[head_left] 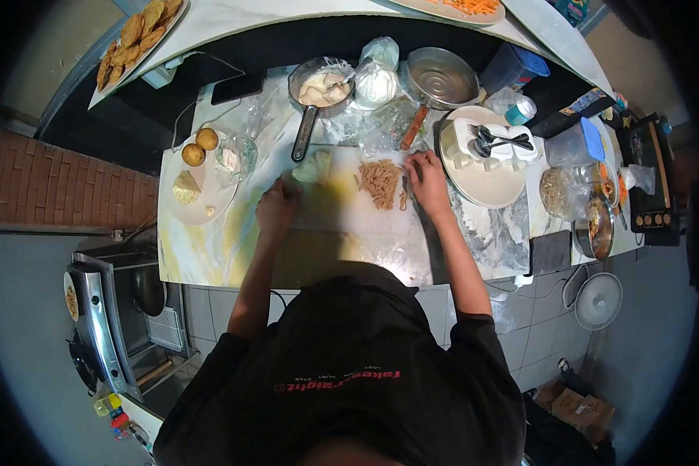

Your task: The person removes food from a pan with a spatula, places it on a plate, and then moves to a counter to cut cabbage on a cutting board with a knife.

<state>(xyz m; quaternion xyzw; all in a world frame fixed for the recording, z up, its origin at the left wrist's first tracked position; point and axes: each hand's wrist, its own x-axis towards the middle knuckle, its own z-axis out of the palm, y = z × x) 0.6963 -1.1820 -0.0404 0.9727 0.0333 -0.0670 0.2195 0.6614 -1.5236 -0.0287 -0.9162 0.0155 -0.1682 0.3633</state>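
Observation:
A white cutting board [365, 213] lies in front of me, with a pile of brown strips [380, 183] on its right part and a pale green cabbage piece [313, 168] at its upper left. My left hand [277, 208] rests at the board's left edge, just left of the cabbage; its fingers are curled and what they hold, if anything, is hidden. At the board's right edge my right hand [428, 183] lies with its fingers bent and somewhat apart beside the strips, nothing visible in it.
A plate [202, 211] with potatoes stands left. Behind are a pan [324, 89] with its handle toward me and a second pan [443, 78]. An oval plate [485, 186] carries an egg tray and black utensils. Containers [575, 147] and a bowl [596, 233] stand right.

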